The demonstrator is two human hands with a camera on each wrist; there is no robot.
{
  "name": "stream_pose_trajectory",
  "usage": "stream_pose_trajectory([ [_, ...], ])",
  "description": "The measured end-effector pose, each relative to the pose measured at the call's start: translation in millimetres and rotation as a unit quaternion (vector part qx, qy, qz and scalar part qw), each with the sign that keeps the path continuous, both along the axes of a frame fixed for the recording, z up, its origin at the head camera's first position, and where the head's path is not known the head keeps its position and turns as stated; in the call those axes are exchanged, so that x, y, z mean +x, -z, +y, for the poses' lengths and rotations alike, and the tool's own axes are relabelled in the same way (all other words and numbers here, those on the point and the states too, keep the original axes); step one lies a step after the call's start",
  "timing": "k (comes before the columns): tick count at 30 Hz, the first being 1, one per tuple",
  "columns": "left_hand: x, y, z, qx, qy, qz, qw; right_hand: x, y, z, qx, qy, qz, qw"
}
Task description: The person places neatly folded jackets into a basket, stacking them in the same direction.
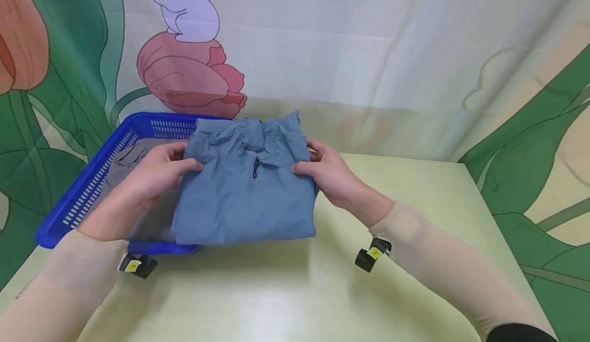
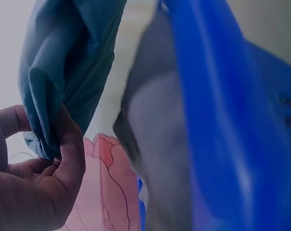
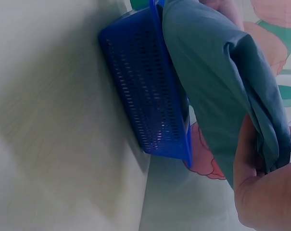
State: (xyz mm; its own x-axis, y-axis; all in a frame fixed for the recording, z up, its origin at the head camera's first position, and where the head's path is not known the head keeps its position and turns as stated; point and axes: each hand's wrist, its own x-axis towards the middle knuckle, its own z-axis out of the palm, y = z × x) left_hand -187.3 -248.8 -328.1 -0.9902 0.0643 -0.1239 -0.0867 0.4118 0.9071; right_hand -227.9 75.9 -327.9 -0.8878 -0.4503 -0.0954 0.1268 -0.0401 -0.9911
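A folded blue-grey jacket or shirt (image 1: 244, 198) with a collar and a short black zipper pull (image 1: 255, 168) hangs in the air between both hands. My left hand (image 1: 159, 173) pinches its left side, thumb on top and fingers beneath. On the opposite side my right hand (image 1: 329, 173) grips the edge in the same way. The left wrist view shows the fingers curled round the cloth (image 2: 63, 62); in the right wrist view the folded layers (image 3: 222, 82) are bunched in the right hand. The garment overlaps the right part of a blue basket (image 1: 87, 178).
Grey folded cloth (image 1: 156, 224) lies inside the basket, which stands on the left of a pale yellow-green table (image 1: 392, 291). Behind the table hangs a curtain (image 1: 322, 50) printed with plants and a rabbit-like figure. A small black device (image 1: 369, 257) is strapped at each wrist.
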Motion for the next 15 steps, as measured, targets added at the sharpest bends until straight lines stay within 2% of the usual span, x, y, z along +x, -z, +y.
stream_pose_trajectory([
  [9,-8.0,4.3,-18,-0.029,0.001,0.018,0.9994,-11.2,15.1,-21,0.006,0.012,-0.024,1.000],
  [15,-10.5,3.8,-30,-0.080,0.000,0.046,0.9958,-14.2,19.8,-36,0.006,0.008,-0.029,1.000],
])
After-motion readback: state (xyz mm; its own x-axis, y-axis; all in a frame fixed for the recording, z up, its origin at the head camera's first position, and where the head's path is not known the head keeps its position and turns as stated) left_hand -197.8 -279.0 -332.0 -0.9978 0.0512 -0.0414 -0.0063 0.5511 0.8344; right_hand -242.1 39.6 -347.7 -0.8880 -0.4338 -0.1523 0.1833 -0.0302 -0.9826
